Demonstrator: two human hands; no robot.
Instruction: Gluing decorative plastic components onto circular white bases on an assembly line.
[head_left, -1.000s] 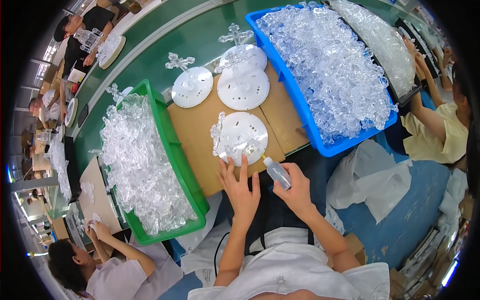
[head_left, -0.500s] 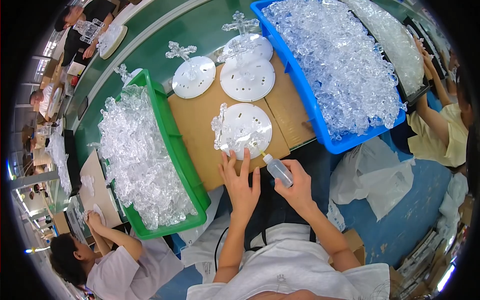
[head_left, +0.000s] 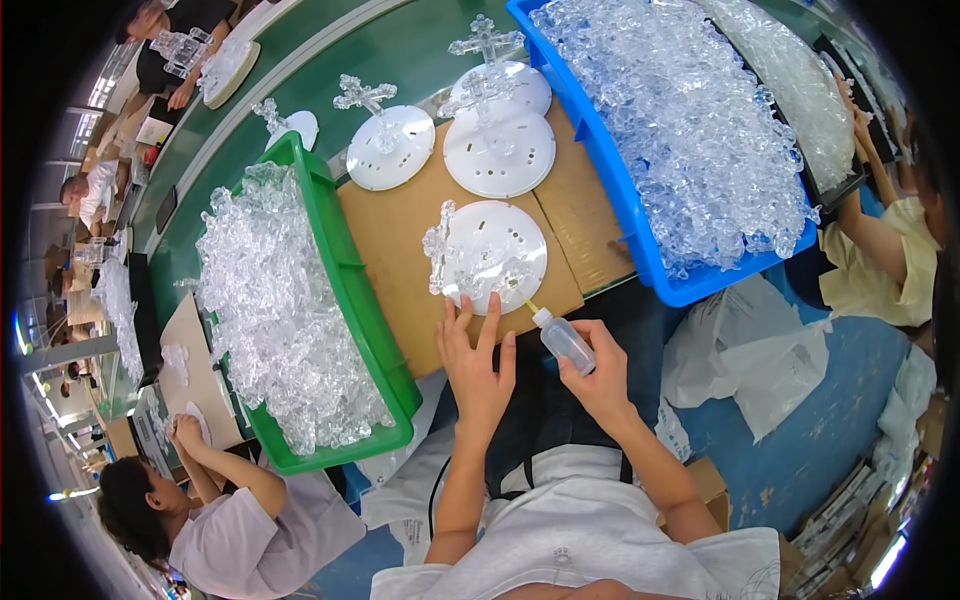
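Observation:
A round white disc [head_left: 519, 236] lies on the cardboard in front of me, with clear plastic pieces [head_left: 437, 248] standing at its left side and near edge. At that near edge rest the fingertips of my left hand [head_left: 478, 362], the fingers spread and the hand open. My right hand [head_left: 601, 376] is closed round a clear squeeze bottle [head_left: 567, 346] with a white cap. Its thin yellowish nozzle tip points up and left to the disc's lower right edge, by a clear piece. Whether the tip touches cannot be told.
A green bin [head_left: 346, 262] of clear plastic parts stands left, a blue bin [head_left: 597, 150] of similar parts right. Behind on the cardboard [head_left: 400, 290] and green table are more white discs [head_left: 392, 150] carrying clear cross-shaped pieces. Co-workers [head_left: 235, 510] sit at both sides.
The bottle in my right hand has shifted slightly right and down, its tip moving a little along the disc's edge. My left hand stays at the near edge.

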